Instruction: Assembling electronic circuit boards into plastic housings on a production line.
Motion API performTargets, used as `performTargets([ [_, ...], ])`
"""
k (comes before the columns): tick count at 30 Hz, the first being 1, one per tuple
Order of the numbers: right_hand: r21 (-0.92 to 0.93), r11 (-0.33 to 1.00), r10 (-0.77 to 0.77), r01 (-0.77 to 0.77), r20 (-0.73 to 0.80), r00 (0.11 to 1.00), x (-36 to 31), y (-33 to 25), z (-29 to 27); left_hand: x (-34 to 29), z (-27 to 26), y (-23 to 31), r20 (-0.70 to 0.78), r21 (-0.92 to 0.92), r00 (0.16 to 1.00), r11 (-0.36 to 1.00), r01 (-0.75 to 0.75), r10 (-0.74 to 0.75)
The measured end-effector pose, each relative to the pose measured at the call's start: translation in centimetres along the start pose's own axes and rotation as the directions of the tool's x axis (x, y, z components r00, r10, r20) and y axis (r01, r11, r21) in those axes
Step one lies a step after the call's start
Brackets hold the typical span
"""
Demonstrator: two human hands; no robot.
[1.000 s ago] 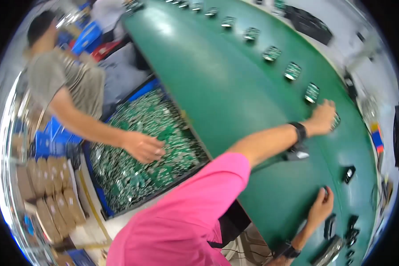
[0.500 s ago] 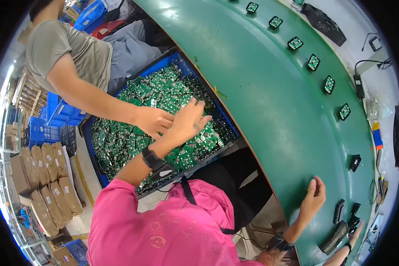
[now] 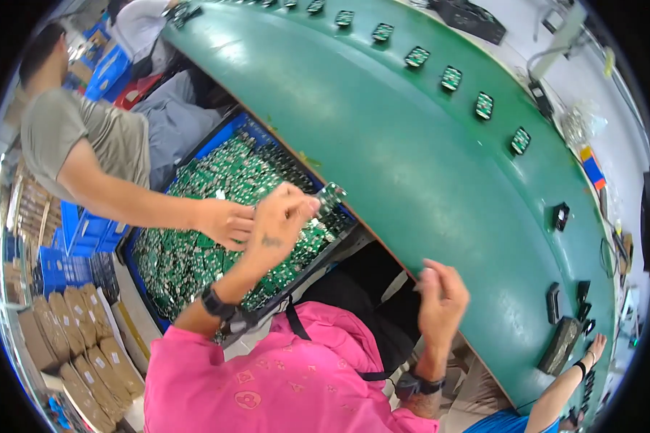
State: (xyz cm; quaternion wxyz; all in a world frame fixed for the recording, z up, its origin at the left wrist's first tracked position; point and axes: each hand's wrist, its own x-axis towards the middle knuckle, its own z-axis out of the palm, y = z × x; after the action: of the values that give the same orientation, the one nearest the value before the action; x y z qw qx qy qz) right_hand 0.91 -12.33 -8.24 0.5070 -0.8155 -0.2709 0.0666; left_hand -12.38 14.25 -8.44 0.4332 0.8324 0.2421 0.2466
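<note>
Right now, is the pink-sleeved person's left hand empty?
No, the left hand pinches a small green circuit board.

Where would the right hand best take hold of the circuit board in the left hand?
Probably by the free outer edge of the circuit board, with the right hand coming from the right: the left hand holds its other end, leaving the right side sticking out.

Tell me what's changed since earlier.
The left hand let go of the row's nearest circuit board, swung left to the blue bin and took a loose circuit board. The right hand moved left to the edge of the green table. The co-worker's hand stayed over the bin.
</note>
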Motion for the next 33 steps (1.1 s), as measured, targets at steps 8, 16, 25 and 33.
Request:
performTargets([
  [8, 0.668, 0.739, 0.255, -0.082, -0.166, 0.953, -0.3, -2.5, -0.3, -1.0, 12.3, 9.5, 0.344, -0.612, 0.939, 0.755, 0.235, -0.013],
  [16, 0.346, 0.907, 0.327, -0.241, -0.216, 0.92, -0.2, 1.9, -15.5, 5.9, 21.4, 16.2, 0.711, -0.359, 0.595, 0.921, -0.149, 0.373],
  [25, 0.396, 0.879, 0.425, -0.265, -0.397, 0.813, 12.8, 11.0, -26.5, 16.7, 41.2, 19.8, 0.463, 0.025, 0.729, 0.814, -0.58, 0.505],
  [33, 0.215, 0.908, 0.414, -0.36, -0.33, 0.848, 20.1, 15.4, -27.2, 17.5, 44.1, 19.7, 0.473, 0.083, 0.745, 0.818, -0.57, 0.471],
])
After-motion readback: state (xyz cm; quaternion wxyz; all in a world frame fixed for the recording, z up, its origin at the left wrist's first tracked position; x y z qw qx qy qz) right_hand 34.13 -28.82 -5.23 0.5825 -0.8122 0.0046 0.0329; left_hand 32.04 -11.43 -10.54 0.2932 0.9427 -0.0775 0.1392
